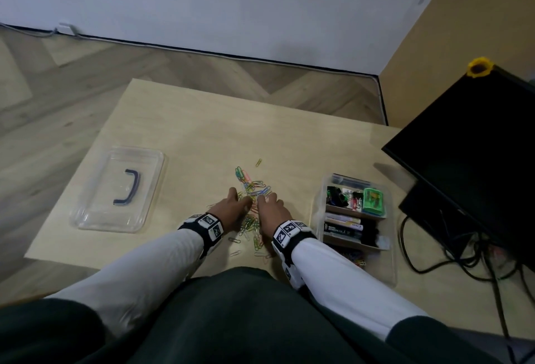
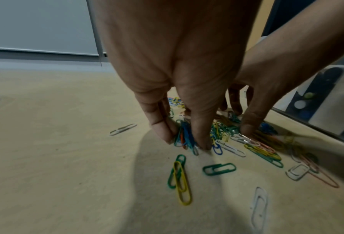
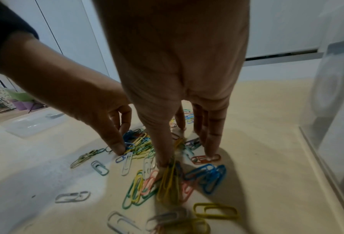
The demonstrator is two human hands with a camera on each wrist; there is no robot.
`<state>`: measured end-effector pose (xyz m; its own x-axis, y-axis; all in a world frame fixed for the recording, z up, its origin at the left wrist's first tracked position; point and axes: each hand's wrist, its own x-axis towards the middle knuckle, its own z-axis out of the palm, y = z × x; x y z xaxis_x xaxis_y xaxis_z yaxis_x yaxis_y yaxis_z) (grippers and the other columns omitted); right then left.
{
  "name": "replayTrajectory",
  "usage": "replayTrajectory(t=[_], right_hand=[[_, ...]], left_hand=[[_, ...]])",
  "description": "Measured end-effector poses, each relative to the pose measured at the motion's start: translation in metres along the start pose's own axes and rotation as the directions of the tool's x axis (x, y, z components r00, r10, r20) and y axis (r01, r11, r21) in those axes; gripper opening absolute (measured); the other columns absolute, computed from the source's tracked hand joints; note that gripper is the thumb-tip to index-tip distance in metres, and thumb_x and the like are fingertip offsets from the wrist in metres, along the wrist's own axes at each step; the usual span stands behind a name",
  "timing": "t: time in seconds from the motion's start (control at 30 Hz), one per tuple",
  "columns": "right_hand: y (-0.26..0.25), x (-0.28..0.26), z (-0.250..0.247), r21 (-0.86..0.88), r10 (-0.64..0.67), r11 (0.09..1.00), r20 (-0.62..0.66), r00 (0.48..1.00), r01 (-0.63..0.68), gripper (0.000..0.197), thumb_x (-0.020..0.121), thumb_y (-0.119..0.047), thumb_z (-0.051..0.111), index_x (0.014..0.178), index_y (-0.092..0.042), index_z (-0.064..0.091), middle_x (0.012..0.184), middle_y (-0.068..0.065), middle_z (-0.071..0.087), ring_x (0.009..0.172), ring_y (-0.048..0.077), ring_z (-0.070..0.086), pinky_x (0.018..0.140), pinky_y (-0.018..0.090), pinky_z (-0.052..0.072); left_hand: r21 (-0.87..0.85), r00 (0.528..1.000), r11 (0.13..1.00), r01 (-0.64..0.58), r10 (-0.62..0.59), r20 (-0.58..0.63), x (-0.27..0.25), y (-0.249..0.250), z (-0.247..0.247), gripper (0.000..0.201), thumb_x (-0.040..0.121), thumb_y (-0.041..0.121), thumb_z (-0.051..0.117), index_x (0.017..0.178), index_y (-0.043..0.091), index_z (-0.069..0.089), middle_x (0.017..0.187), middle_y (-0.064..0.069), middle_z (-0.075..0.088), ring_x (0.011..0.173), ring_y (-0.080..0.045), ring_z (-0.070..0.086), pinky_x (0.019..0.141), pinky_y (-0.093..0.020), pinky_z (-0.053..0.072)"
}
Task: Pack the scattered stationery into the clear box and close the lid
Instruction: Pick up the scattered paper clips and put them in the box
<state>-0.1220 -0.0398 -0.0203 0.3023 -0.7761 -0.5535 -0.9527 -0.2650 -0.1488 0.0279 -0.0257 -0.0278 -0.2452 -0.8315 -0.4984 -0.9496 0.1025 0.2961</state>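
Several coloured paper clips [image 1: 251, 185] lie in a loose pile mid-table. My left hand [image 1: 246, 201] is on the pile's left side; its thumb and fingers [image 2: 202, 142] pinch a small bunch of blue, green and orange clips [image 2: 185, 137] against the table. My right hand [image 1: 267, 201] is opposite it, with straight spread fingers [image 3: 213, 152] standing on the clips; one fingertip touches a red clip [image 3: 205, 159] and the thumb presses yellow ones [image 3: 168, 182]. The clear box [image 1: 389, 259] stands to the right, holding binder clips, a green case and other stationery.
The clear lid [image 1: 95, 213] with a dark handle [image 1: 128, 187] lies flat at the table's left. A black monitor [image 1: 477, 146] and tangled cables [image 1: 428, 259] sit at the right edge. Stray clips [image 2: 182, 182] lie near the front edge. Wooden table [image 1: 188, 132] stretches beyond the pile.
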Motion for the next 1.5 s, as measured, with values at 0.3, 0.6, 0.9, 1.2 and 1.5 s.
replayTrajectory(t=[0.3,0.6,0.9,1.2,1.5], right_hand=[[0.004,0.005,-0.001,-0.072,-0.06,0.996,-0.008,0.998,0.059,0.032,0.095,-0.006,0.05,0.127,-0.004,0.048,0.128,0.019,0.051,0.112,0.039,0.057,0.087,0.044,0.048],[-0.001,0.004,0.004,0.002,-0.084,0.996,-0.065,0.994,0.084,0.068,0.088,-0.011,0.06,0.148,-0.014,0.027,0.138,0.022,0.039,0.109,0.042,0.057,0.082,0.044,0.049],[-0.008,0.008,0.004,-0.102,-0.217,0.973,-0.121,0.969,0.205,0.03,0.092,-0.007,0.053,0.12,-0.013,0.049,0.125,0.017,0.048,0.096,0.039,0.06,0.07,0.039,0.042],[0.002,0.008,0.002,-0.102,-0.195,0.978,-0.129,0.972,0.182,0.03,0.088,-0.004,0.059,0.118,-0.008,0.055,0.119,0.016,0.056,0.106,0.037,0.06,0.082,0.042,0.049],[-0.027,0.008,0.008,-0.039,-0.211,0.977,-0.059,0.976,0.209,0.066,0.073,-0.04,0.081,0.123,-0.018,0.043,0.135,0.017,0.036,0.113,0.039,0.05,0.081,0.045,0.05]], left_hand=[[0.028,1.0,1.0,-0.007,0.007,0.003,0.013,0.006,0.005,0.032,0.094,0.021,0.054,0.122,0.012,0.043,0.112,-0.016,0.043,0.084,-0.036,0.063,0.072,-0.043,0.052],[-0.046,0.998,0.997,0.056,-0.058,-0.032,0.017,-0.008,0.005,0.013,0.091,0.018,0.054,0.103,0.014,0.057,0.1,-0.011,0.054,0.09,-0.035,0.061,0.079,-0.04,0.05],[-0.025,0.991,0.996,0.09,-0.092,-0.098,0.008,-0.026,-0.002,0.016,0.094,0.018,0.051,0.108,0.013,0.058,0.103,-0.012,0.058,0.093,-0.034,0.06,0.078,-0.038,0.049],[-0.076,0.976,0.992,0.103,-0.115,-0.184,0.002,-0.034,-0.002,0.005,0.092,0.021,0.056,0.096,0.019,0.057,0.096,-0.005,0.062,0.086,-0.027,0.059,0.07,-0.034,0.047],[-0.146,0.951,0.973,0.176,-0.206,-0.229,-0.01,-0.049,-0.002,0.009,0.093,0.024,0.055,0.095,0.017,0.059,0.097,-0.007,0.064,0.086,-0.028,0.059,0.068,-0.033,0.045]])
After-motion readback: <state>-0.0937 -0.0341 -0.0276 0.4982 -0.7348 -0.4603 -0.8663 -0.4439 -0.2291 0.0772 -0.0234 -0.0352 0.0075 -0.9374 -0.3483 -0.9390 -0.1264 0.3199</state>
